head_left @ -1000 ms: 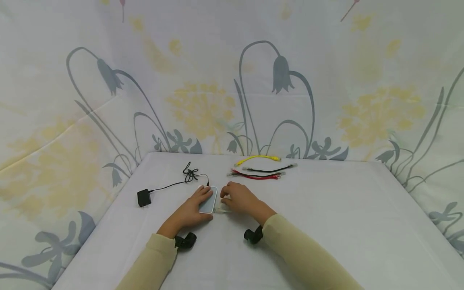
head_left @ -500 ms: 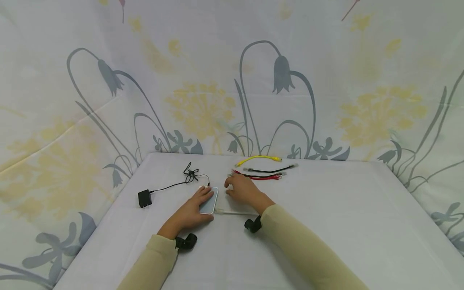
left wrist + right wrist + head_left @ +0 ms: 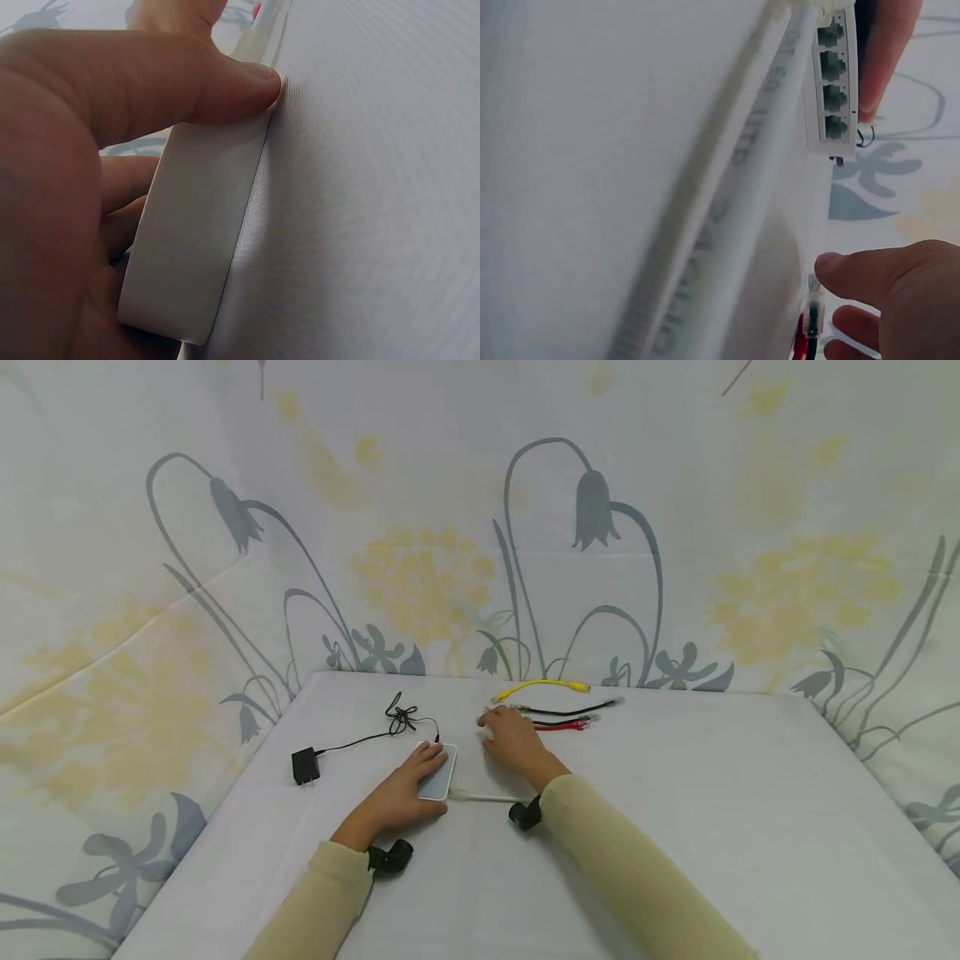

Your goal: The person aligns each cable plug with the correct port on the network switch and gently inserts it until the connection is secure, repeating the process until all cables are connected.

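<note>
My left hand (image 3: 393, 797) holds a white network switch (image 3: 440, 781) flat on the table, fingers over its top and thumb at its near end. In the right wrist view, several empty ports (image 3: 834, 97) line the switch's side. A white Ethernet cable (image 3: 489, 797) is at the near port and runs right, under my right wrist. Over the left ends of the short red Ethernet cable (image 3: 566, 727) and a black one beside it hovers my right hand (image 3: 517, 745), fingers loosely bent. Its thumb is near a clear plug (image 3: 813, 311) in the right wrist view; no grip shows.
Another black cable (image 3: 573, 712) and a yellow cable (image 3: 543, 683) lie toward the table's back edge. A black power adapter (image 3: 305, 767) sits left, its bundled cord (image 3: 401, 718) leading to the switch. A flower-patterned cloth (image 3: 450, 527) hangs behind the white table.
My right hand has left the white cable beside the switch and moved away and slightly right, to the red and black cables. My left hand stays on the switch.
</note>
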